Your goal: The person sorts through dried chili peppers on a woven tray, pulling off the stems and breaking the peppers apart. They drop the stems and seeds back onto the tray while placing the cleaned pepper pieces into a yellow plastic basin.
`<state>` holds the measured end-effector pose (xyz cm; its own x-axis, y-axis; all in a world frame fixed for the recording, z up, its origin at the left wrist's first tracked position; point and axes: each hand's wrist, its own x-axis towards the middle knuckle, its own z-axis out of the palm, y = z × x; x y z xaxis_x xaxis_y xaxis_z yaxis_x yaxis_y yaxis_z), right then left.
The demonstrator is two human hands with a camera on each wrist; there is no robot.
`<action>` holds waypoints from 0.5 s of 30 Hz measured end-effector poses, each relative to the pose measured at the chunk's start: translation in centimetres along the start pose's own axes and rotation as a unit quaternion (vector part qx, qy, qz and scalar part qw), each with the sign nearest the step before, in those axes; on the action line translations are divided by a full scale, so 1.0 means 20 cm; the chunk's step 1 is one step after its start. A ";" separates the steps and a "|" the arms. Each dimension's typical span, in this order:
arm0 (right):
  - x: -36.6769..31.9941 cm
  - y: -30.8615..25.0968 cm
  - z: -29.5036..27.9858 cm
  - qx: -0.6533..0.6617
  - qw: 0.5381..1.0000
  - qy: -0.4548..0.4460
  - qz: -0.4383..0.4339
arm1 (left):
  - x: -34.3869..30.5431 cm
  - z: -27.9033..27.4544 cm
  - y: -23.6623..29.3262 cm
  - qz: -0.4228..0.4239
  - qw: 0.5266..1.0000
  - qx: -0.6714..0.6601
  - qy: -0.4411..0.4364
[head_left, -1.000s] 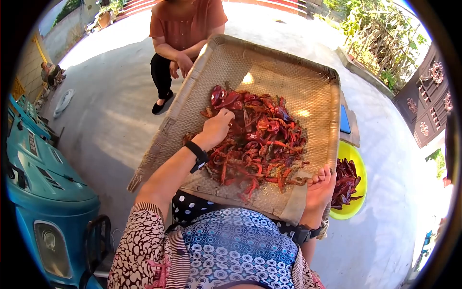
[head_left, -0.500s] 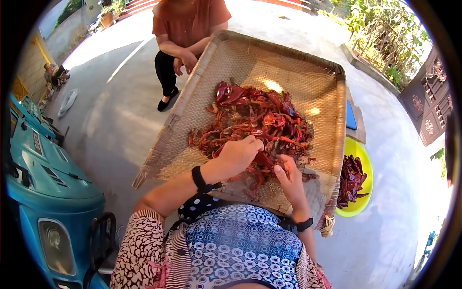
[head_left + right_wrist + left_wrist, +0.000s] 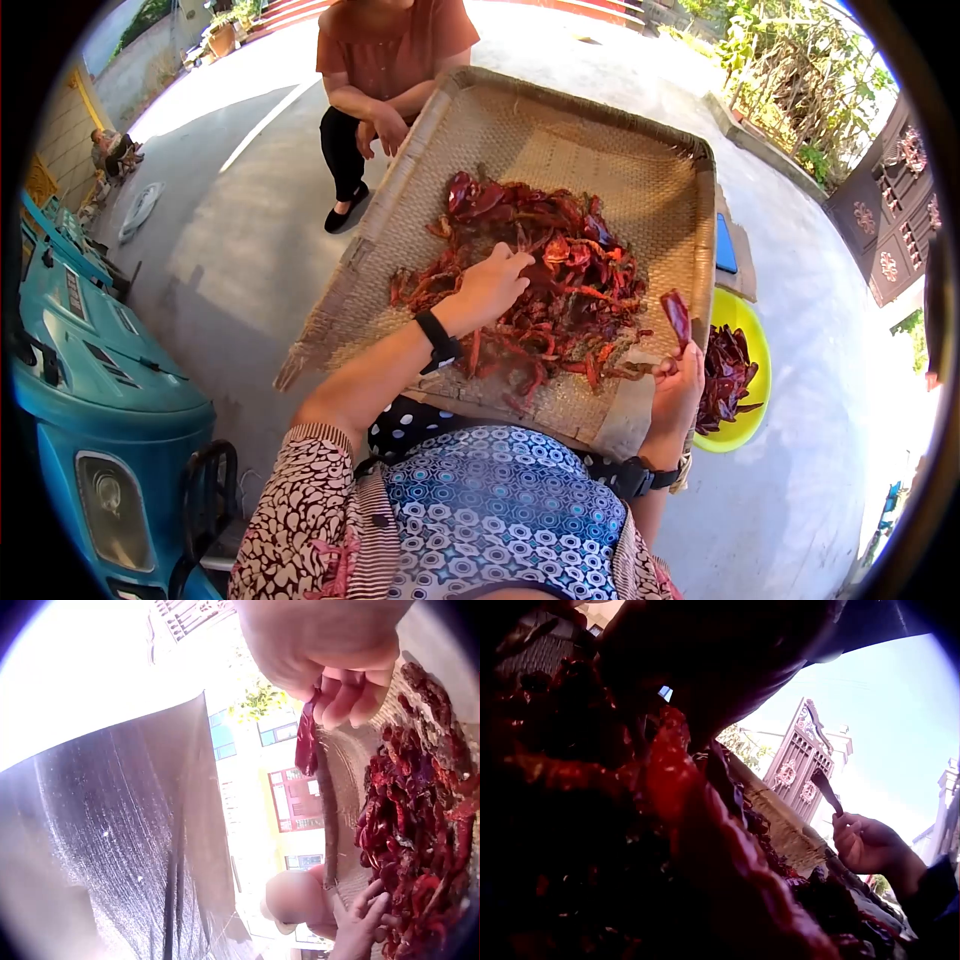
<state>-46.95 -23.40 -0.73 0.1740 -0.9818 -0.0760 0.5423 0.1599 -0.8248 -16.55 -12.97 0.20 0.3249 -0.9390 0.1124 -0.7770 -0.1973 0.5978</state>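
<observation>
A heap of dried red chili peppers [image 3: 560,290] lies in a woven bamboo tray [image 3: 610,140]. Over the heap's middle is my left hand [image 3: 492,285]; the right wrist view shows its fingers [image 3: 373,906] spread, tips at the peppers. My right hand [image 3: 680,385], near the tray's right edge, pinches one dried chili pepper [image 3: 676,314] by its lower end, and the pepper points upward. In the right wrist view that pepper [image 3: 307,741] hangs from the fingertips. The left wrist view is dark, with a red pepper [image 3: 705,810] close to the lens.
Beside the tray on the right, a yellow-green basin [image 3: 745,430] holds more dried chilies. A blue flat object [image 3: 725,245] rests on a board behind it. A person [image 3: 390,60] in a rust-coloured top sits beyond the tray, and a teal vehicle [image 3: 110,400] stands at left.
Both hands met over the front of the heap half a second ago. Since then my right hand has moved right with a chili pepper, while my left has shifted farther up the heap.
</observation>
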 end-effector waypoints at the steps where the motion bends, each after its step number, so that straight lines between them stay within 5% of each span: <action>1: 0.04 -0.01 -0.07 0.083 0.996 0.013 0.017 | 0.01 0.01 0.00 -0.003 1.000 0.025 -0.003; 4: 0.00 -0.03 -0.05 0.154 0.987 0.038 -0.008 | 0.03 0.04 -0.01 0.019 0.998 0.054 0.015; 8: -0.07 0.06 0.05 -0.110 0.989 -0.098 0.004 | -0.02 0.07 0.02 0.145 0.983 0.066 0.088; 10: -0.12 0.08 0.19 -0.269 0.946 -0.179 -0.001 | -0.08 0.03 0.13 0.146 0.988 0.043 0.039; 15: -0.09 0.30 0.22 -0.373 0.874 -0.310 -0.042 | -0.17 -0.03 0.27 0.143 0.986 -0.021 -0.079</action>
<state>-40.36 -20.21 -3.13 0.6959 -0.7064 0.1294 -0.0717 -0.2477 -0.9662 -21.49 -10.74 3.56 0.0045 -0.9873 0.1589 -0.8004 0.0917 0.5924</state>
